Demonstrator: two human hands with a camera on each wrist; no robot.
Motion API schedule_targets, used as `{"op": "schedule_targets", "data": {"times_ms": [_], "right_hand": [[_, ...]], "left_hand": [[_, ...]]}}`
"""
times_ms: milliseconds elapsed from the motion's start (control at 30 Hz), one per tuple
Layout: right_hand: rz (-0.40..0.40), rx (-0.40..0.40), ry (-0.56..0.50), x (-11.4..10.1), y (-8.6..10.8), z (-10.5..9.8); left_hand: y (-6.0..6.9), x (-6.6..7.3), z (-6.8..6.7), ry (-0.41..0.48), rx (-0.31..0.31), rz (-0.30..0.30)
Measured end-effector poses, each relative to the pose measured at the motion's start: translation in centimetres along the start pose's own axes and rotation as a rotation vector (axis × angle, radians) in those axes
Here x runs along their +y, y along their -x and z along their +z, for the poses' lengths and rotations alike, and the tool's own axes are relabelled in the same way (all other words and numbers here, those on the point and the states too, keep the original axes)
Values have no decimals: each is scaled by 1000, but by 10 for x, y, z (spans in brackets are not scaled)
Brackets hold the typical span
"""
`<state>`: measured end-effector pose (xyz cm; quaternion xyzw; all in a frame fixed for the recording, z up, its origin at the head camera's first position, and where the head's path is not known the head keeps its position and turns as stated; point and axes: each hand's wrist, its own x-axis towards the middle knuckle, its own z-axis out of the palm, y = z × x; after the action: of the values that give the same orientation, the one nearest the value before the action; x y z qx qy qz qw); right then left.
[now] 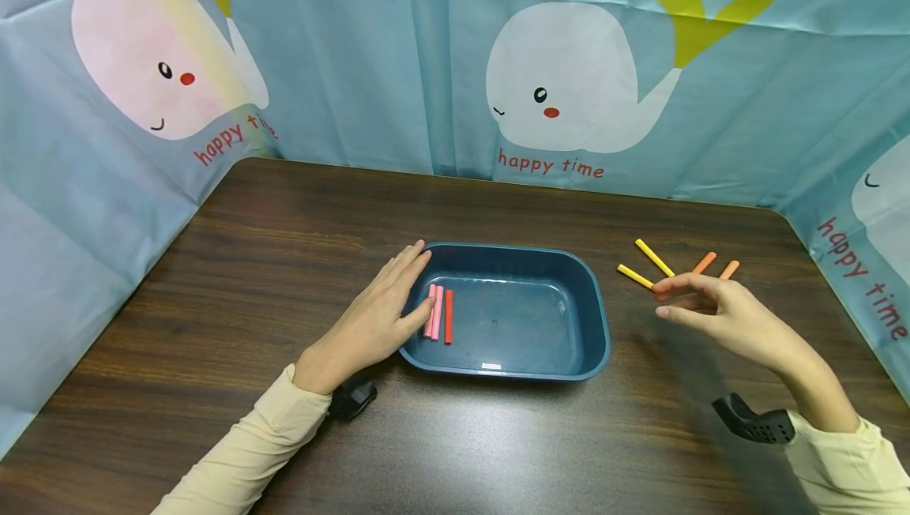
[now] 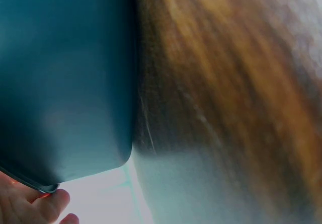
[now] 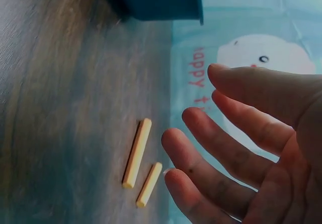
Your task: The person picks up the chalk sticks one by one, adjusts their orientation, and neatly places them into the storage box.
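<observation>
A dark blue plastic bin (image 1: 505,373) stands on the table. My left hand (image 1: 380,313) grips its left rim, the thumb over the inside and the fingers along the outside; in the left wrist view fingertips (image 2: 50,204) show beside the rim. Inside, two pink chalk-like sticks (image 1: 437,313) and a red one (image 1: 449,316) lie at the left end. My right hand (image 1: 718,313) hovers right of the bin, fingers loosely bent and holding nothing. Just beyond its fingertips lie two yellow sticks (image 1: 654,257) (image 3: 137,153). Two orange sticks (image 1: 705,262) are partly hidden behind the hand.
The table (image 1: 270,262) is dark wood-grained. A light blue curtain (image 1: 341,65) printed with whales surrounds its back and sides. Each wrist wears a black device, such as the one (image 1: 753,420) on the right.
</observation>
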<state>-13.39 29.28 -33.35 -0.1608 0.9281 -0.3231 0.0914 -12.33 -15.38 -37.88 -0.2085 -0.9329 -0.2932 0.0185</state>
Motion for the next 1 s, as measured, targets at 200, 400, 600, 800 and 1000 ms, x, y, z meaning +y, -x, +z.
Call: {"op": "schedule_targets", "data": {"times_ms": [200, 400, 600, 800, 1000], "right_hand": [[-1, 31, 85, 10, 3, -1], [6, 59, 143, 18, 7, -2], [63, 51, 179, 26, 11, -5], [88, 50, 214, 35, 14, -9], [114, 29, 237, 46, 16, -13]], "left_hand": [[0, 0, 0, -3, 7, 6], [0, 0, 0, -5, 6, 1], [0, 1, -1, -4, 2, 0], [0, 1, -1, 2, 0, 2], [1, 1, -1, 0, -1, -1]]}}
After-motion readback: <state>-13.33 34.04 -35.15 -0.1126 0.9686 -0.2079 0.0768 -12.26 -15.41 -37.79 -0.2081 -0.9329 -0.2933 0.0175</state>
